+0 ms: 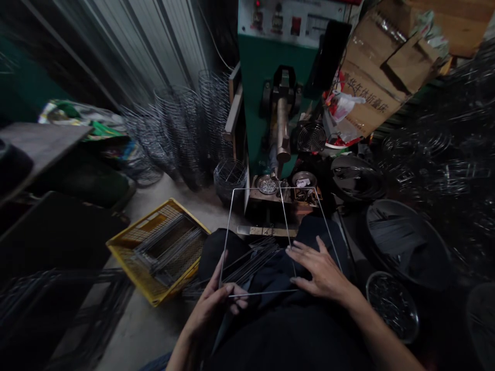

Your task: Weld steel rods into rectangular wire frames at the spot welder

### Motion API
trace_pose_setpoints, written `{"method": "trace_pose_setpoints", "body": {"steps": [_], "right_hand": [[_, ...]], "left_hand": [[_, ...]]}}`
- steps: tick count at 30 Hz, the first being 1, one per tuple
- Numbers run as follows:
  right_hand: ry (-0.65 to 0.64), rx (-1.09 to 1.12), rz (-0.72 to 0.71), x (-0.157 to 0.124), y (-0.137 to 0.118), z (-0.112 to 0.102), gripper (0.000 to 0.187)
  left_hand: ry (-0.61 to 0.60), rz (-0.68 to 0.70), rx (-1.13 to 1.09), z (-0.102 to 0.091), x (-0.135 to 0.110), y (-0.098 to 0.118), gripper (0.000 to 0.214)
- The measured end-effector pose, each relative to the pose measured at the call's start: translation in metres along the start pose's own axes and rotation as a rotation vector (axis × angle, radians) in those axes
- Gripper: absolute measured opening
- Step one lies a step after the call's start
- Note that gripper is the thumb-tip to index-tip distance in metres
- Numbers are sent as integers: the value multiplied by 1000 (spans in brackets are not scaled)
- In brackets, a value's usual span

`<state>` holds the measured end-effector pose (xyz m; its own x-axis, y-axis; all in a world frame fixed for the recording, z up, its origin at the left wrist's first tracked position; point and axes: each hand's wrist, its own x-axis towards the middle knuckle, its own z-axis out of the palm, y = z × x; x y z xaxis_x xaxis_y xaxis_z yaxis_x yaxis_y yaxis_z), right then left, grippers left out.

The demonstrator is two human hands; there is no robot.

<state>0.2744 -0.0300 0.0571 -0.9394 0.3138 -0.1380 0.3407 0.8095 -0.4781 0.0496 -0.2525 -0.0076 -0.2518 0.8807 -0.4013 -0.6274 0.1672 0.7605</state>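
A rectangular wire frame [262,293] with a middle crosswire [285,212] spans the space above my lap. My left hand [221,291] grips its near left corner between thumb and fingers. My right hand [319,268] has its fingers spread, with fingertips at the crosswire and the thumb by the near wire. The frame's far side lies under the electrode [275,167] of a green spot-welding machine [255,93]. Loose straight wires [251,263] lie across my lap beneath the frame.
At left, a yellow plastic crate [162,283] holds wire pieces. Stacked wire baskets [181,123] stand behind it. Small dishes of metal parts [266,184] sit below the electrode. Basins [410,242] and a bowl of small parts [392,306] are at right, near a cardboard box [371,87].
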Motion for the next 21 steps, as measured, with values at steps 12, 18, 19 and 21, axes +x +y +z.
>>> {"method": "trace_pose_setpoints", "body": {"steps": [12, 18, 19, 21], "right_hand": [[-18, -18, 51, -2, 1, 4, 62], [95, -88, 189, -3, 7, 10, 59], [96, -75, 189, 0, 4, 11, 59], [61, -8, 150, 8, -4, 15, 61]], "left_hand": [[-13, -5, -28, 1, 0, 4, 89], [-18, -20, -10, 3, 1, 1, 89], [-17, -15, -8, 4, 2, 0, 90], [-20, -4, -18, 6, 6, -3, 93]]}}
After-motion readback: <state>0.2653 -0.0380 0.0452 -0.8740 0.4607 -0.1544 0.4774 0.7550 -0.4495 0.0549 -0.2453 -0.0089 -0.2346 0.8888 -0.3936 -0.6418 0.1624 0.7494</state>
